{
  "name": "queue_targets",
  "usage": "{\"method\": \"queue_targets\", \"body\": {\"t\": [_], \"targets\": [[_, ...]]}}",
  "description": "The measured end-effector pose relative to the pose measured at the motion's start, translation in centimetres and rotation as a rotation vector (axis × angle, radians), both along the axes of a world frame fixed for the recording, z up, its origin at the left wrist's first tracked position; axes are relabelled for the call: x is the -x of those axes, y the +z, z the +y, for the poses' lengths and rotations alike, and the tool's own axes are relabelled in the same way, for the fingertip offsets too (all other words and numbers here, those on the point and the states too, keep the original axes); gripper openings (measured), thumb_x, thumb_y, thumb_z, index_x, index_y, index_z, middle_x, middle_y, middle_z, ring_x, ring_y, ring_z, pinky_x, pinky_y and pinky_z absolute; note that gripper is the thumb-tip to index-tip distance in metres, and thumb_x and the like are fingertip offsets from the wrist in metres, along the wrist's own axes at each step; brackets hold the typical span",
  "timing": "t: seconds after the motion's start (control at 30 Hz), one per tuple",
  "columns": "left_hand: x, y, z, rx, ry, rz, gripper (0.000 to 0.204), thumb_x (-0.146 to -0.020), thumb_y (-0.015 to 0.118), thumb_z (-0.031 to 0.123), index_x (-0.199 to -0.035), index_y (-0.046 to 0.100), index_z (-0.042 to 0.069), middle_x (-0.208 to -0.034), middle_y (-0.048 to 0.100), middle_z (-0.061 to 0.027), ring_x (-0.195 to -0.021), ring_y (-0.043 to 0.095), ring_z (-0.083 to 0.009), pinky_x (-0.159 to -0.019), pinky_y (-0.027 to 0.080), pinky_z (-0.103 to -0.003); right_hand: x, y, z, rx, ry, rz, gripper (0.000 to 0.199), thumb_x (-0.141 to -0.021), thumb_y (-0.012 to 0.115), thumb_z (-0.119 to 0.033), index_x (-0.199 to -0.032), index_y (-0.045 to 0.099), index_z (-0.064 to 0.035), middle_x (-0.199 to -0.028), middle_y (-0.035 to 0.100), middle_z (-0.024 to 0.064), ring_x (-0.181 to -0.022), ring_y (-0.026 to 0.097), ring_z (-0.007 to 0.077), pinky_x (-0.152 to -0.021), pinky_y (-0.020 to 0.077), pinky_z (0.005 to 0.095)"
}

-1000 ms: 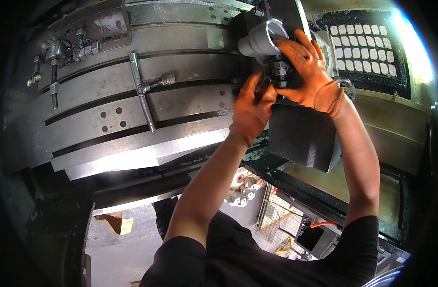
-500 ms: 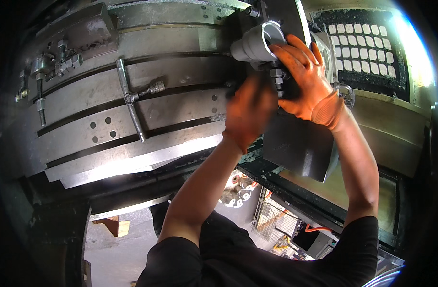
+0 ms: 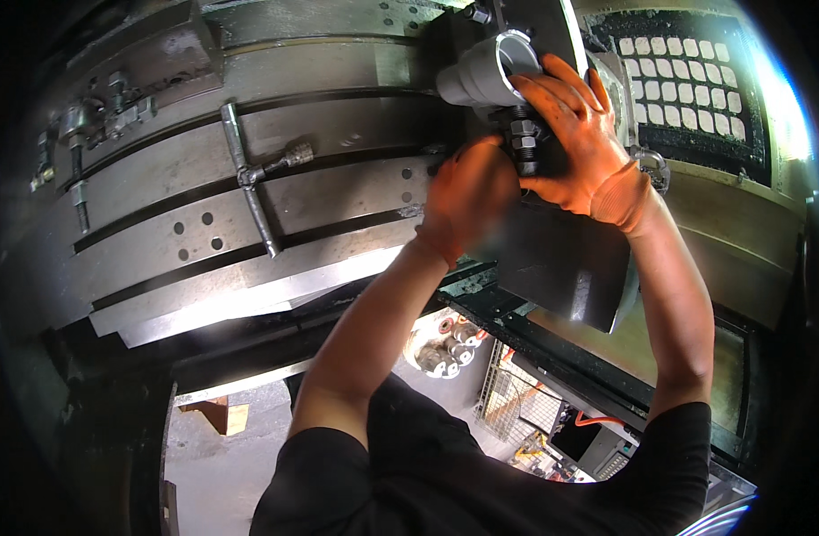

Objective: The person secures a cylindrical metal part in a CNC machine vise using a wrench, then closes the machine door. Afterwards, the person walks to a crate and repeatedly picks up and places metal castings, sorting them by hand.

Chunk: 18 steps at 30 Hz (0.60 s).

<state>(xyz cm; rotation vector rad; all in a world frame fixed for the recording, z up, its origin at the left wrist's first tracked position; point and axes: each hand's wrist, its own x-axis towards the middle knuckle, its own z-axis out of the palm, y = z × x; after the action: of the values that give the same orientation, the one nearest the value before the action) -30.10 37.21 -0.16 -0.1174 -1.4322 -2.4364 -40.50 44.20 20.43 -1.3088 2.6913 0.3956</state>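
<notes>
A grey hollow metal casting (image 3: 476, 79), its round mouth toward me, sits against a dark fixture at the upper middle. My right hand (image 3: 583, 138), in an orange glove, curves around the casting's right side, fingers pressed at its rim and thumb lower down. Beneath the casting stands a threaded stud with nuts (image 3: 524, 141), between my two hands. My left hand (image 3: 470, 188), also gloved in orange, is just left of the stud and smeared by motion. Its fingers and anything in them cannot be made out.
A T-handle socket wrench (image 3: 250, 179) lies on the slotted machine table (image 3: 338, 192). Clamping bolts and a metal block (image 3: 141, 58) are at the far left. A dark block (image 3: 566, 268) projects below my hands. A perforated panel (image 3: 682, 85) stands at the right.
My left hand keeps moving beside the stud, still blurred. My right hand stays on the casting. The whole view has shifted slightly.
</notes>
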Motion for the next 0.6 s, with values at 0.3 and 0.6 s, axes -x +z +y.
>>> {"method": "queue_targets", "body": {"t": [0.3, 0.6], "targets": [[-1.9, 1.5, 4.0, -0.239, -0.212, -0.419, 0.049, -0.102, 0.069, 0.028, -0.143, 0.054, 0.006, -0.124, 0.068, -0.0118, -0.113, 0.069, -0.0255, -0.085, 0.057, -0.032, 0.1, -0.1, 0.3, -0.078, 0.012, -0.005, 0.110, -0.064, 0.089, -0.040, -0.160, 0.042, -0.0121, -0.157, 0.043, 0.0102, -0.156, 0.029, 0.0368, -0.127, 0.0163, 0.0642], [-1.5, 4.9, 3.4, -0.327, 0.042, -0.329, 0.021, -0.096, 0.066, 0.008, -0.113, 0.054, 0.009, -0.082, 0.058, -0.0036, -0.063, 0.059, -0.0163, -0.053, 0.047, -0.033, -0.2, 0.1, 0.3, -0.057, 0.030, -0.043, 0.108, -0.066, 0.086, -0.051, -0.157, 0.045, -0.0086, -0.154, 0.050, 0.0142, -0.154, 0.033, 0.0388, -0.126, 0.0176, 0.0624]]}}
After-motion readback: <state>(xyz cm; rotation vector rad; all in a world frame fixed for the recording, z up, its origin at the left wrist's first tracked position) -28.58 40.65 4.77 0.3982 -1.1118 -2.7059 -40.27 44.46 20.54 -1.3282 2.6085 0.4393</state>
